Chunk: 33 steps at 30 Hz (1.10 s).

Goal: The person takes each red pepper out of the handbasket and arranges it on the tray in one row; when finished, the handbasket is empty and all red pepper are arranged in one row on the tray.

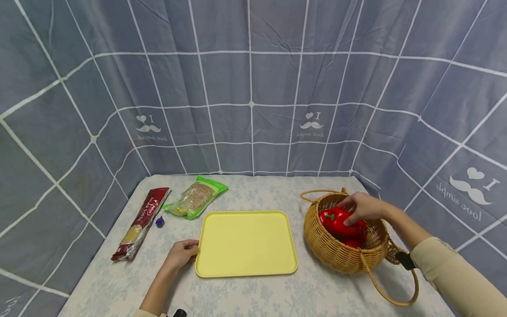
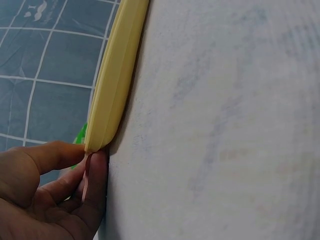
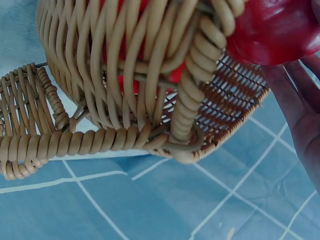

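Note:
At the left edge of the yellow tray [image 1: 246, 245], my left hand [image 1: 182, 255] pinches the rim. The left wrist view has the thumb and a finger of this hand [image 2: 60, 185] on the corner of the tray [image 2: 115, 75]. My right hand [image 1: 366, 208] reaches into the wicker basket [image 1: 336, 257] and grips a red bell pepper [image 1: 336, 222]. More red shows beneath that pepper. In the right wrist view, fingers [image 3: 295, 95] lie against the pepper [image 3: 275, 30] above the basket's woven rim [image 3: 187, 107].
Left of the tray lie a dark red pasta packet [image 1: 143, 222], a small dark blue object [image 1: 160, 222] and a green-edged clear food bag [image 1: 196, 198]. The basket's loop handle [image 1: 390, 299] droops onto the table at right. Grey-blue tiled-pattern cloth [image 1: 273, 123] hangs behind and at both sides.

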Available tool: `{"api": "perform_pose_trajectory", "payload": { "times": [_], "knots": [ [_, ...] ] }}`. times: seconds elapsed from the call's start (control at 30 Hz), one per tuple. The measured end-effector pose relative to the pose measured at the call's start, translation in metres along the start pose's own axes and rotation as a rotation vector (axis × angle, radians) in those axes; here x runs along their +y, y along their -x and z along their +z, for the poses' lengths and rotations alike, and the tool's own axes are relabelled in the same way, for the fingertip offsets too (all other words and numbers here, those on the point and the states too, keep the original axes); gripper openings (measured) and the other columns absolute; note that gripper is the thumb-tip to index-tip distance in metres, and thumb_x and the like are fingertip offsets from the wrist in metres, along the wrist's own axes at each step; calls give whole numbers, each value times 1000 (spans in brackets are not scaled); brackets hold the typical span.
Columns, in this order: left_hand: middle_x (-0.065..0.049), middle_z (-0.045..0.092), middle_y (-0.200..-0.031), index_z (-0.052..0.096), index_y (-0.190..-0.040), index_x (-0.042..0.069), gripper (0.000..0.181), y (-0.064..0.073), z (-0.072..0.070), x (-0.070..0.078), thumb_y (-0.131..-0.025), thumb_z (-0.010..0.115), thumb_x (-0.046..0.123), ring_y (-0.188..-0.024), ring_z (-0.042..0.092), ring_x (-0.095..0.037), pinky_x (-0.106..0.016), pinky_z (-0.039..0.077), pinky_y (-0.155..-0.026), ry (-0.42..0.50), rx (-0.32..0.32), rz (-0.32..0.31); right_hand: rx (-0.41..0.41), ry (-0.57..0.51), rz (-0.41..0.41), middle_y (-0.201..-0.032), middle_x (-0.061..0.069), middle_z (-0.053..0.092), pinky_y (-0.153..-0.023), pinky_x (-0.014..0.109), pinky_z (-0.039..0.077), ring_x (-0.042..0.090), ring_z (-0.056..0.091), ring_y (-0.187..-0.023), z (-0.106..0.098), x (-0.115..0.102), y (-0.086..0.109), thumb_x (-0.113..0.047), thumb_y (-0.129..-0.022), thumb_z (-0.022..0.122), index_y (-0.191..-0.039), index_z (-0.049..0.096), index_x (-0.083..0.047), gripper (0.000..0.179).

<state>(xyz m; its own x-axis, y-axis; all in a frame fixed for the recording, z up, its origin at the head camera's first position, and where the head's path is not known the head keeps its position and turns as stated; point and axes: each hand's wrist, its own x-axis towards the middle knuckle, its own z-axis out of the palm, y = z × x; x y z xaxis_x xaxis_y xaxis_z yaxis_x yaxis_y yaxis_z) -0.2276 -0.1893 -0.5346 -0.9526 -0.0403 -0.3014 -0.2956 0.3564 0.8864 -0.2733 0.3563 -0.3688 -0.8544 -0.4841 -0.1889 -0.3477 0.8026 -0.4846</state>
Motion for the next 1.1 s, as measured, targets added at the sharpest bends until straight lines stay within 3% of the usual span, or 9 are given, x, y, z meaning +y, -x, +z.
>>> {"api": "perform_pose_trajectory", "payload": {
  "times": [0.43, 0.63, 0.9, 1.1],
  "knots": [
    [-16, 67, -102, 58, -126, -10, 37, -3, 0, -3, -94, 55, 8, -81, 62, -14, -28, 55, -68, 0, 9, 15, 98, -12, 36, -110, 13, 70, -76, 27, 55, 18, 66, -94, 1, 5, 10, -31, -77, 81, -124, 63, 4, 61],
    [-16, 67, -103, 57, -127, -10, 37, -2, 1, -2, -94, 55, 8, -80, 63, -14, -28, 55, -68, -7, 3, 12, 179, -2, 64, -111, 15, 69, -79, 32, 55, 22, 65, -97, -2, 1, 11, -32, -77, 81, -123, 63, 3, 60],
    [-15, 67, -101, 58, -126, -10, 37, -3, 1, -4, -93, 55, 8, -79, 61, -13, -28, 54, -68, -16, 5, 17, 217, -37, 65, -122, 22, 64, -87, 46, 56, 35, 62, -109, -2, -5, 10, -32, -80, 79, -125, 63, 1, 58],
    [-16, 67, -102, 58, -125, -11, 37, -2, 1, -4, -93, 55, 8, -80, 63, -13, -29, 56, -69, 9, 3, 20, 270, -45, 50, -117, 18, 67, -89, 48, 54, 35, 62, -110, -5, -17, 6, -34, -80, 78, -125, 63, -3, 56]
  ]
}}
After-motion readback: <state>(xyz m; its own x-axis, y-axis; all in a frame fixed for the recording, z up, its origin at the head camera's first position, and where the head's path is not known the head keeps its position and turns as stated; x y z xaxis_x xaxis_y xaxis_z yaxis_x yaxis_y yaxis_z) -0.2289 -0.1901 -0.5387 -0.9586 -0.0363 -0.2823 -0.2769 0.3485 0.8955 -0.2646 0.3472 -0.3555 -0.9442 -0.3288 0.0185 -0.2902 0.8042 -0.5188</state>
